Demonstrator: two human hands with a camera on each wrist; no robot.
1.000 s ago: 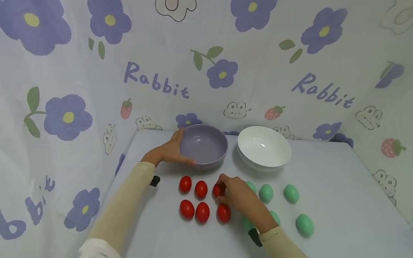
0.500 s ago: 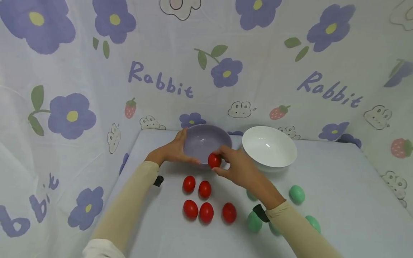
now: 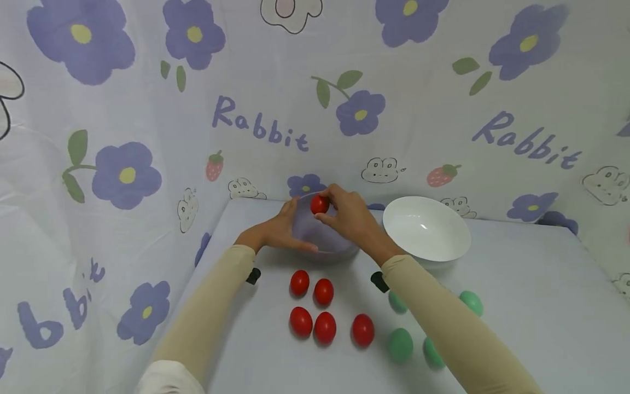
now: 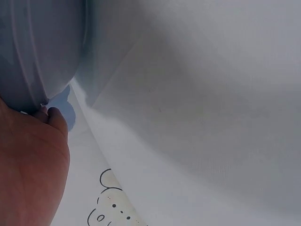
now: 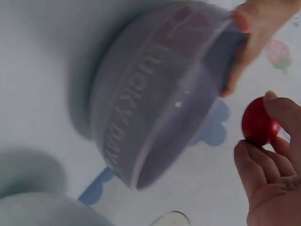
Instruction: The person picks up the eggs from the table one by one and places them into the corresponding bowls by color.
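My right hand [image 3: 350, 216] pinches a red egg [image 3: 319, 204] between thumb and fingers, above the purple bowl [image 3: 320, 232]. In the right wrist view the egg [image 5: 257, 121] appears beside the bowl's open mouth; raised letters on the bowl's side [image 5: 136, 89] read "LUCKY DAY". My left hand [image 3: 276, 232] holds the bowl at its left side, thumb along the front and fingers toward the back rim. Part of that hand [image 4: 35, 160] shows against the bowl's wall [image 4: 47, 47] in the left wrist view. Several red eggs [image 3: 324, 292] lie on the table in front of the bowl.
A white bowl [image 3: 426, 230] stands right of the purple one. Several green eggs [image 3: 401, 345] lie on the table [image 3: 531, 290] at right, some partly hidden by my right forearm. A patterned cloth [image 3: 394, 126] hangs behind and at the sides.
My right hand has picked a red egg up from the back row and carried it up and forward over the purple bowl. My left hand stays on the bowl; the head view has shifted slightly.
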